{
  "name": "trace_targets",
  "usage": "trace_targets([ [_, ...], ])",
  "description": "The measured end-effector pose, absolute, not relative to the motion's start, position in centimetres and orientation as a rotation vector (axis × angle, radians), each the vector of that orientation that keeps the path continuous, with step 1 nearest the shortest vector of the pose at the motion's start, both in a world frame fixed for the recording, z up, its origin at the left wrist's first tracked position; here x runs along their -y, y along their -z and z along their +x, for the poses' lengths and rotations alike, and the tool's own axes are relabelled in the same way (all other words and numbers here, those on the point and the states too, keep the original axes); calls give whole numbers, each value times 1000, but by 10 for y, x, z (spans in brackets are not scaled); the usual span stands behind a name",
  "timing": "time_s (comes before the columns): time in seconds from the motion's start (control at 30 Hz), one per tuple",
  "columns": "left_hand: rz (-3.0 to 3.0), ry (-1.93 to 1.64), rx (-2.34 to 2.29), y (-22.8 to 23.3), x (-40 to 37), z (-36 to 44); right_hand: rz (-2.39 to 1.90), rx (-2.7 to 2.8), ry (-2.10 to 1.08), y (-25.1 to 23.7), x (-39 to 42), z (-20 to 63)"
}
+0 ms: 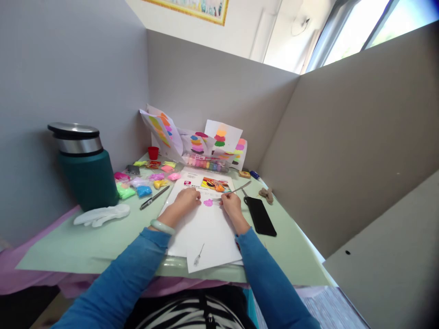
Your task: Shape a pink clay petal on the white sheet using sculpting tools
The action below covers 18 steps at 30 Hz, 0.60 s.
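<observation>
Centrally, the right hand point(230, 204) pinches a thin metal tool point(233, 190), fingers closed on it, its tip beside a pink clay blob point(208, 202) on white paper point(206, 233). Just left, the left hand point(186, 200) rests curled on the sheet. At mid-left stands a green flask point(85, 169); a black phone point(260, 215) lies right.

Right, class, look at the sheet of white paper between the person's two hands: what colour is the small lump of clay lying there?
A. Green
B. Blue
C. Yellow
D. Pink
D. The lump of clay on the white paper is pink; it lies between the left hand and the right hand, which holds a thin metal tool pointed at it.
</observation>
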<state>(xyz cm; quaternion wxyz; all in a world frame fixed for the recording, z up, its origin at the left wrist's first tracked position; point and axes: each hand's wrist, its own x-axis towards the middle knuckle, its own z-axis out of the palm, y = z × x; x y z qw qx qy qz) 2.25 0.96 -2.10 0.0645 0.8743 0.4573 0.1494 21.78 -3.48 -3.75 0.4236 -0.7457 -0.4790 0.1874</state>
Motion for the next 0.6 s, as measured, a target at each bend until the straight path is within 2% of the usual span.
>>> trace_targets([
  [0.6,2660,-429,-1275,30,-12,23,-1987,1289,-366,33,33,211],
])
